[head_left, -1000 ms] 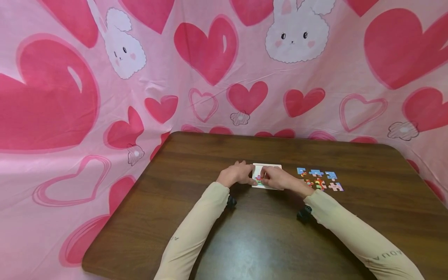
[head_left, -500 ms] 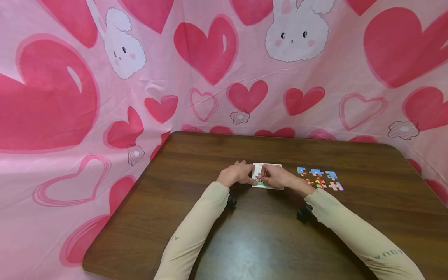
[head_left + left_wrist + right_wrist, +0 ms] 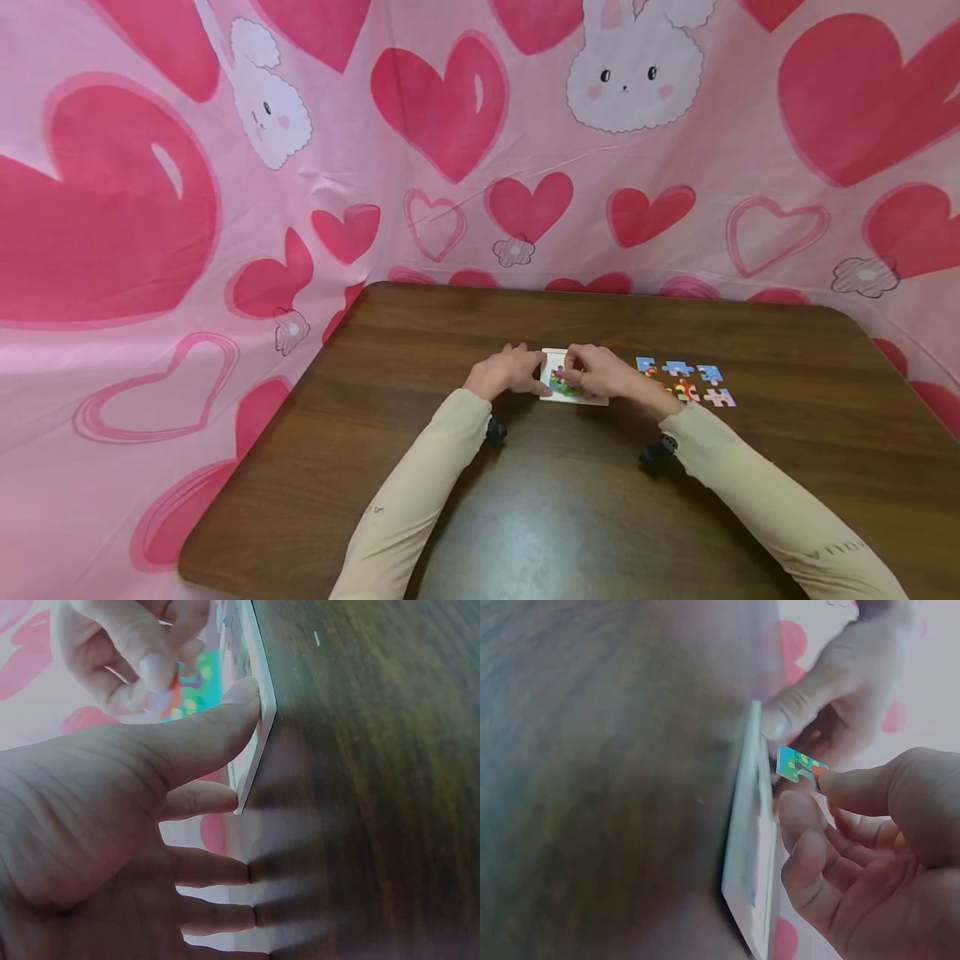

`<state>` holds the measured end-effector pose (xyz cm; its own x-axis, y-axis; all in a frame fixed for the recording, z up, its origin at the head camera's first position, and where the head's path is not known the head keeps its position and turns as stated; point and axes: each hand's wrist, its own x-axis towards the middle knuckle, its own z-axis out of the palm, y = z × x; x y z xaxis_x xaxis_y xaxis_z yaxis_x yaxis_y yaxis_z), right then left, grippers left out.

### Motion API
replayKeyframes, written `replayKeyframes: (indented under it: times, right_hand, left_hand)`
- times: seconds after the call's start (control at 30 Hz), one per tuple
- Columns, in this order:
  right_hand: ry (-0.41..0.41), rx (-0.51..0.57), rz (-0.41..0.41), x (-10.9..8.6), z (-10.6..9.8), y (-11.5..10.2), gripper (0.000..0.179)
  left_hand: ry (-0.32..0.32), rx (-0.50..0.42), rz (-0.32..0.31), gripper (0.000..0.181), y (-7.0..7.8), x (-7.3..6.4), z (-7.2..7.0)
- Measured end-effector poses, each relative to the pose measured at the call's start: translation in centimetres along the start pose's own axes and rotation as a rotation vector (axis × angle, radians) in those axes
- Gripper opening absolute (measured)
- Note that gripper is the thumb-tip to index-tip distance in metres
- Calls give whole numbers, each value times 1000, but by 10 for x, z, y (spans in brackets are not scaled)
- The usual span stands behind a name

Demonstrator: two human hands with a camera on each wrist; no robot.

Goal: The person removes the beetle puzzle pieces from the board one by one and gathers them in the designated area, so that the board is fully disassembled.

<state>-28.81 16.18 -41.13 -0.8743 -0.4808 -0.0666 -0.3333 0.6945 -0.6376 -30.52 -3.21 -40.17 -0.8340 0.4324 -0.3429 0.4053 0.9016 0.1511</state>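
Observation:
My right hand (image 3: 602,372) pinches a green, blue and orange jigsaw piece (image 3: 796,763) between thumb and fingertips. In the right wrist view the piece is tilted, just off the surface of a white puzzle tray (image 3: 741,825). My left hand (image 3: 508,372) lies at the tray's left side. Its thumb (image 3: 214,727) presses on the tray's rim, and the index fingertip touches the tray's corner. The remaining left fingers reach straight down to the tabletop. Part of the tray's inside is hidden beneath my right hand.
Several loose jigsaw pieces lie in two rows right of the tray, among them a pink piece (image 3: 720,397) and a blue piece (image 3: 678,367). My right forearm partly covers the lower row. The brown table (image 3: 420,333) meets a pink heart-patterned curtain (image 3: 442,233) at the back.
My right hand has shifted slightly away from me and to the right, with the jigsaw piece in its fingers showing more. The left hand has stayed at the tray's side.

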Motion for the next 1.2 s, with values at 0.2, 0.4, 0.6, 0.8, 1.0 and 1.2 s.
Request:
replayKeyframes:
  times: [0.2, 0.4, 0.6, 0.8, 1.0, 1.2]
  right_hand:
    - [25, 32, 3, -11, -14, 4, 18]
    - [20, 57, 5, -21, -30, 19, 17]
    - [11, 58, 2, -30, -43, 34, 18]
    - [0, 60, -7, -38, -49, 46, 16]
    - [18, 35, -6, -45, -53, 51, 15]
    - [1, 33, -1, -51, -59, 55, 14]
  left_hand:
    - [-9, -17, -22, 69, 0, -2, -1]
    - [-24, -44, -44, 69, 3, 1, -5]
    - [-27, -48, -46, 68, 6, 5, -8]
    - [-37, -57, -52, 71, 8, 8, -9]
    - [-34, -41, -48, 71, 7, 8, -8]
    - [-30, -14, -38, 69, 6, 10, -7]
